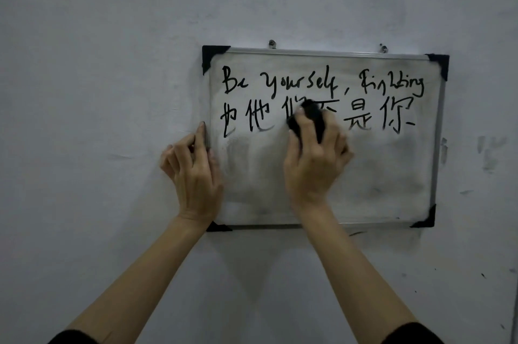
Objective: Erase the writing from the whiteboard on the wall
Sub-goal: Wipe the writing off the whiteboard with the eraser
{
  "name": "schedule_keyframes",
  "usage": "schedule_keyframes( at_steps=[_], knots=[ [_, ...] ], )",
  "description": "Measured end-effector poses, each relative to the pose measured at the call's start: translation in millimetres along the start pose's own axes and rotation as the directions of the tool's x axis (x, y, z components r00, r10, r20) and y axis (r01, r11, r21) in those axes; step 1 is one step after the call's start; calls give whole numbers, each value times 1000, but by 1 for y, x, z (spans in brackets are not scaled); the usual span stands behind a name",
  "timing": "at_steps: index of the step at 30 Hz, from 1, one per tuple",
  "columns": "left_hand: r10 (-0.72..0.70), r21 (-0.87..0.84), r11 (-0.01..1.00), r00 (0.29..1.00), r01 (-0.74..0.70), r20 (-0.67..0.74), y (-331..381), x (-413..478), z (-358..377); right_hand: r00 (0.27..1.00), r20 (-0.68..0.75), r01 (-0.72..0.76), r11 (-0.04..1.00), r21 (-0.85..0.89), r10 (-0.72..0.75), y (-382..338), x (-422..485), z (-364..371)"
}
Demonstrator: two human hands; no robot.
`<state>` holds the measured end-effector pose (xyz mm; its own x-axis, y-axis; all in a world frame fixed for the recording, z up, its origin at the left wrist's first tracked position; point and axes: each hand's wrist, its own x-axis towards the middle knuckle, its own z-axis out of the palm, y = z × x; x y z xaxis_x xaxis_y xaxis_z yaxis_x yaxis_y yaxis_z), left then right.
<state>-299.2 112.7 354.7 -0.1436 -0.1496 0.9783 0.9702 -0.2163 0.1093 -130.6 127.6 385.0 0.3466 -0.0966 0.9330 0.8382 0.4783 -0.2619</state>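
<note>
A small whiteboard (pixel 386 175) with a silver frame and black corner caps hangs on a grey wall. Two lines of black writing (pixel 322 82) fill its upper half: English words above, Chinese characters below. The lower half is smeared grey with no writing. My right hand (pixel 314 164) presses a black eraser (pixel 308 119) against the middle of the lower line, covering part of two characters. My left hand (pixel 193 169) grips the board's left edge, thumb on the board face and fingers against the frame.
Two screws (pixel 272 43) above the top frame hold the board. The wall (pixel 98 63) around it is bare, with dark smudges (pixel 489 153) to the right of the board and a few marks below it.
</note>
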Motion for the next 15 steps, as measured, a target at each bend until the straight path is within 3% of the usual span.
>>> schedule_keyframes(
  at_steps=[3,5,7,11,15],
  knots=[
    [27,17,999,999,-27,-21,-2,5,2,975,56,212,975,69,-216,-36,-11,8],
    [43,45,998,998,-41,-39,-2,11,3,920,93,374,924,85,-381,-42,-16,8],
    [40,55,998,998,-37,-54,0,19,4,888,95,441,892,94,-449,-26,-8,7],
    [45,34,998,998,-43,-43,2,31,5,985,5,174,984,30,-174,23,30,5],
    [33,30,999,999,-32,-37,5,35,10,993,-61,-104,995,7,104,12,43,11]
  ],
)
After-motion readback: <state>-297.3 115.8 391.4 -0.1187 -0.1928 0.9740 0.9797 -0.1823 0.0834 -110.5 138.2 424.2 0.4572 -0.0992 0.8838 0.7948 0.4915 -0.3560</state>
